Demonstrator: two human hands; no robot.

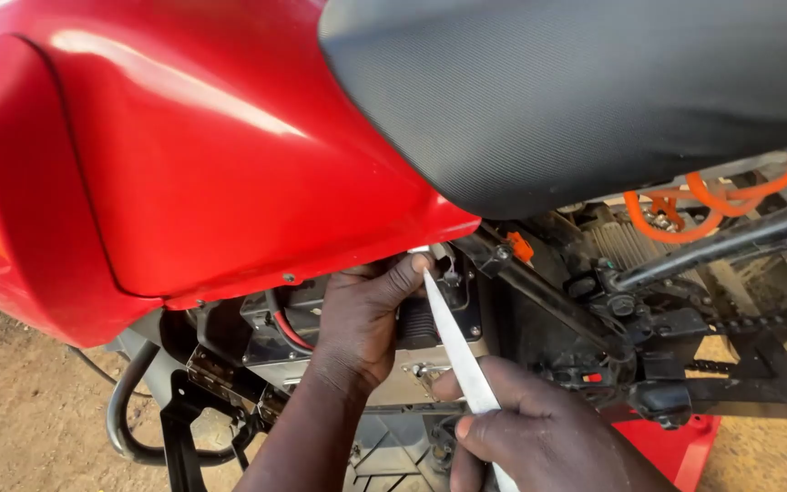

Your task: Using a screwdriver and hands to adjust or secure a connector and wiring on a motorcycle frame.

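The left hand, in the middle of the frame, reaches up under the red panel, and its fingertips pinch the top end of a thin white strip. The right hand, at the bottom of the frame, is closed around the lower part of the same strip, with the thumb pressed on top. So the strip runs slanting from just under the edge of the red panel down to the bottom middle of the frame, held at both ends. It looks flat, light and smooth, maybe a bit bendy, so it could slip or bow; holding it close to each end, as now, seems the safest way. I cannot tell if it is metal or plastic. Behind the hands sit dark engine parts and a red wire. Above, at the upper right, is the black seat. Orange tubes curl at the right, near a chain. Sandy ground shows at the lower left.
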